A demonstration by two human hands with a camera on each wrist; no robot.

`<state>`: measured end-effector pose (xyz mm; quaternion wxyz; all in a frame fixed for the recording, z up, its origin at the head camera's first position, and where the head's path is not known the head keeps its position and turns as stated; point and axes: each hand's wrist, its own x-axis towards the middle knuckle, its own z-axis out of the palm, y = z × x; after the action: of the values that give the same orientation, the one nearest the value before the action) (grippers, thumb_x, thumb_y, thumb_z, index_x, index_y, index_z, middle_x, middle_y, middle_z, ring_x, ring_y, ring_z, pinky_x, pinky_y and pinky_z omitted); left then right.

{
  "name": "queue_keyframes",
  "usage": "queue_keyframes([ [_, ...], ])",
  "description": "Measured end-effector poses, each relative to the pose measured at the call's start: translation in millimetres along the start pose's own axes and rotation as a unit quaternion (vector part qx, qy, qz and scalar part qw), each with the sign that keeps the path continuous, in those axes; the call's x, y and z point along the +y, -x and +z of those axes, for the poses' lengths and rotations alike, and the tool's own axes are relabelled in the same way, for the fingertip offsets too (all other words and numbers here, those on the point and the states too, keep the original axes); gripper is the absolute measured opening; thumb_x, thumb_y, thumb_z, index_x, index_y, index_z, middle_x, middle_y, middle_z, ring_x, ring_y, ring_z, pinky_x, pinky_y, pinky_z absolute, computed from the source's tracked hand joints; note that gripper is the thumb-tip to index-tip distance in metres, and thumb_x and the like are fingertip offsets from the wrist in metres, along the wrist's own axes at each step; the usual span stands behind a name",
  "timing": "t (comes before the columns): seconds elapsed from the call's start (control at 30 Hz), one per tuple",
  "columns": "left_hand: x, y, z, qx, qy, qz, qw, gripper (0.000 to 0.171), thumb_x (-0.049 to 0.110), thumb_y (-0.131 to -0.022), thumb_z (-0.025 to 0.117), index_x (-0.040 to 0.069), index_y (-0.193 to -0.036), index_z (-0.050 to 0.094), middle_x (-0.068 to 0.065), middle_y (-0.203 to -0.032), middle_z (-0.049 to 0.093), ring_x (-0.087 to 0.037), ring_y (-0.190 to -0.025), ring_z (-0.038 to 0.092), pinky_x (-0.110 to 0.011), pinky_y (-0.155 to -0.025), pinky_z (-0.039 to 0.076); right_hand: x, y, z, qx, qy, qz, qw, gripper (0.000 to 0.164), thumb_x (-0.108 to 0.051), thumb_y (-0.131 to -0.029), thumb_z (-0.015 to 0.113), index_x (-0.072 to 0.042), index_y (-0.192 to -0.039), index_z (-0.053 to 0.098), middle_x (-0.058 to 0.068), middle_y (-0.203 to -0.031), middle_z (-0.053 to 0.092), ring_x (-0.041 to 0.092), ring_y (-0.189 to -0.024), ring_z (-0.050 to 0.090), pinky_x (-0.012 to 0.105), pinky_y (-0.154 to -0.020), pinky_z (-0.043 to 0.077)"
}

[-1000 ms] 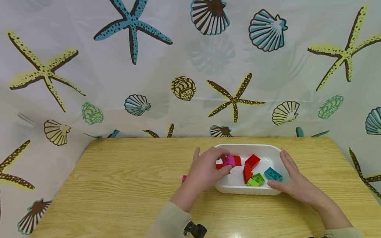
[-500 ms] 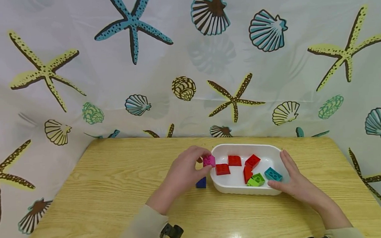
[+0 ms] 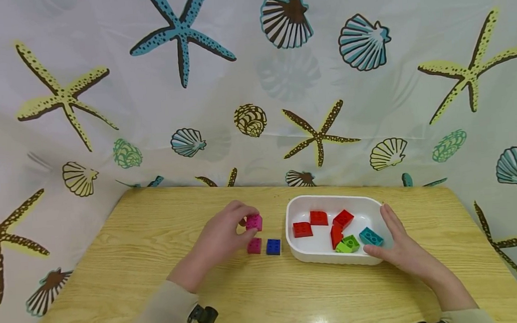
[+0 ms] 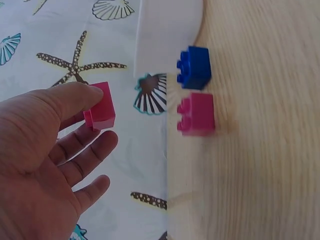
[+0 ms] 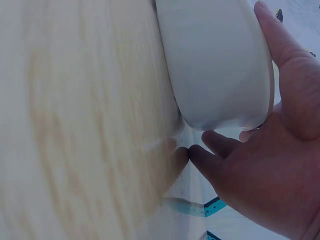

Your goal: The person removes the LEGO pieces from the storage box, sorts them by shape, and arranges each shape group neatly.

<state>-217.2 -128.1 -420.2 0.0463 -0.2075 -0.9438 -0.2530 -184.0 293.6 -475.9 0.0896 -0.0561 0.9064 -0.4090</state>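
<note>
My left hand (image 3: 220, 234) pinches a pink toy brick (image 3: 254, 222) between thumb and fingers, raised above the table. In the left wrist view the thumb lies on this pink brick (image 4: 102, 107), while the other fingers are spread loosely. Just below the hand, a second pink brick (image 3: 254, 246) and a blue brick (image 3: 273, 246) stand side by side on the table, studs up. My right hand (image 3: 406, 251) rests against the right end of a white plastic tray (image 3: 333, 258), thumb at the front rim, fingers extended along the end. The right wrist view shows the tray's outer wall (image 5: 215, 65).
Inside the tray are several red bricks, among them one red brick (image 3: 318, 218) near the back wall, plus lime green pieces (image 3: 349, 244) and a teal brick (image 3: 371, 236). A curtain (image 3: 218, 94) printed with shells and starfish hangs behind the wooden table (image 3: 156, 238).
My left hand has lifted the pink brick out of the tray and carried it left, above the two bricks on the table. The right hand has stayed at the tray's end.
</note>
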Motion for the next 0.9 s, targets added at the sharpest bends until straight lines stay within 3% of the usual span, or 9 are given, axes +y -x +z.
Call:
queue_keyframes([
  [0.43, -37.4, 11.8, -4.6, -0.031, -0.047, -0.007, 0.9984, 0.037, 0.020, -0.089, 0.080, 0.016, -0.124, 0.068, 0.001, -0.118, 0.059, -0.020, -0.098, 0.063, -0.035, -0.086, 0.056, 0.6, 1.0, -0.1, -0.002, 0.001, -0.003, 1.000, 0.113, -0.047, -0.090, 0.073, -0.023, -0.161, -0.012, 0.009, -0.167, -0.017, 0.048, -0.150, -0.004, 0.078, -0.106, 0.016],
  [0.9, -58.4, 12.5, 14.2, -0.079, -0.043, -0.027, 0.9956, 0.030, 0.019, -0.089, 0.080, 0.016, -0.118, 0.072, 0.002, -0.112, 0.060, -0.016, -0.096, 0.058, -0.036, -0.087, 0.054, -0.5, 1.4, -0.9, -0.003, -0.003, -0.007, 1.000, 0.113, -0.045, -0.090, 0.073, -0.023, -0.161, -0.012, 0.008, -0.167, -0.018, 0.047, -0.150, -0.005, 0.079, -0.106, 0.014],
])
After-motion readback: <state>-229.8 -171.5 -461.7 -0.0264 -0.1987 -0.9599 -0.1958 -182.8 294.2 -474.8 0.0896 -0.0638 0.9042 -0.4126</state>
